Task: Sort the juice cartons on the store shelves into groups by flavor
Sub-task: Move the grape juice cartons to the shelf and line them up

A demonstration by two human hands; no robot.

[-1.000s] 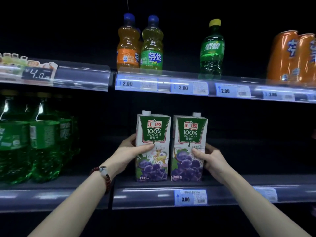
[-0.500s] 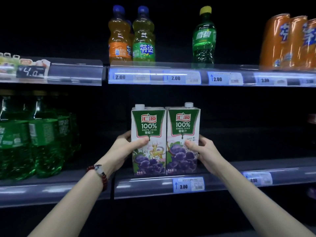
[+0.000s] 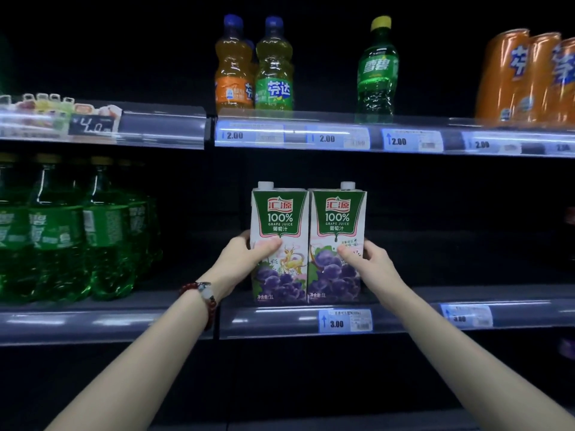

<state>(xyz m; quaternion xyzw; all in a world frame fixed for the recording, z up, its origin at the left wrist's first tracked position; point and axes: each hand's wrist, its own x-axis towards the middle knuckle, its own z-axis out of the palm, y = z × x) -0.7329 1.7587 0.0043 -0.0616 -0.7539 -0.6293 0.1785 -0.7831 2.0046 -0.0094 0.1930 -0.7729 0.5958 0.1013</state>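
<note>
Two grape juice cartons stand upright side by side, touching, at the front of the middle shelf (image 3: pixel 420 318). Both are white and green with purple grapes. My left hand (image 3: pixel 239 259) grips the left carton (image 3: pixel 280 219) from its left side, thumb across the front. My right hand (image 3: pixel 370 262) grips the right carton (image 3: pixel 337 219) from its right side, thumb on the front. A red bead bracelet is on my left wrist.
Large green soda bottles (image 3: pixel 62 231) fill the middle shelf to the left. On the upper shelf stand an orange bottle (image 3: pixel 233 66), a yellow-green bottle (image 3: pixel 273 66), a green bottle (image 3: pixel 378 70) and orange bottles (image 3: pixel 522 76) at the far right. The shelf right of the cartons is dark.
The gap between the two cartons has closed; they now touch. Both hands stayed on the cartons.
</note>
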